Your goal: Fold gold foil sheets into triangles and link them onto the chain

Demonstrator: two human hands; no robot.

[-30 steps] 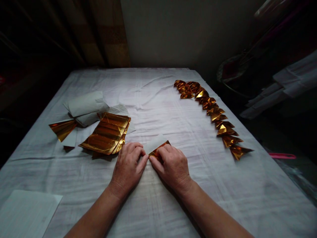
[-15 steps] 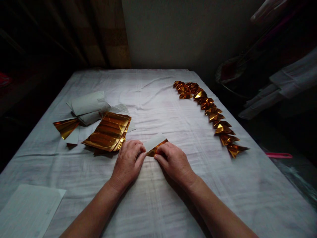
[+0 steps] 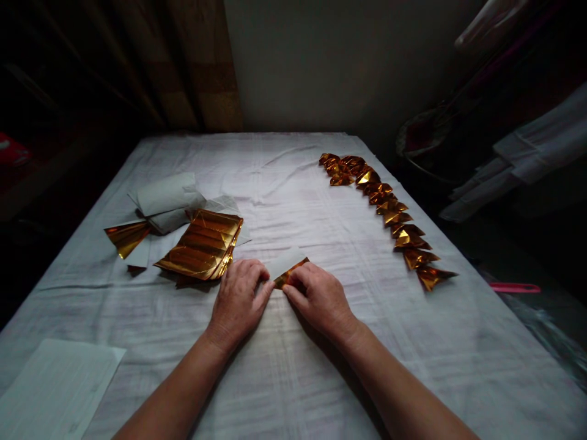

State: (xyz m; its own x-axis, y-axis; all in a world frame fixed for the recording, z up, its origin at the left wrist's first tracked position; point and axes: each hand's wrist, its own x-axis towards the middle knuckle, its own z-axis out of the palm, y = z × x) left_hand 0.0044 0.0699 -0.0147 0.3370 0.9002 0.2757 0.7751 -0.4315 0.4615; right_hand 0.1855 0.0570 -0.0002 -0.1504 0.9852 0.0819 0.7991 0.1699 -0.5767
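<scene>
Between my hands lies a small sheet of gold foil paper (image 3: 288,264), white side up, with its near edge folded over to show a gold strip. My left hand (image 3: 239,299) pinches the left corner of that fold, thumb and fingers together. At the fold's right part, my right hand (image 3: 320,299) closes thumb and fingertips on the gold strip. A stack of gold foil sheets (image 3: 202,244) sits just beyond my left hand. Down the right side of the table runs a row of folded gold foil pieces (image 3: 394,217), touching or overlapping one another.
White paper sheets (image 3: 167,195) and a loose gold foil piece (image 3: 128,237) lie at the left behind the stack. A white sheet (image 3: 59,385) rests at the front left. A pale cloth covers the table (image 3: 284,165). Past its right edge is a pink handle (image 3: 516,287).
My hands stay at the folded foil paper, with only a slight shift of the fingers along the fold. The whole view has moved a little.
</scene>
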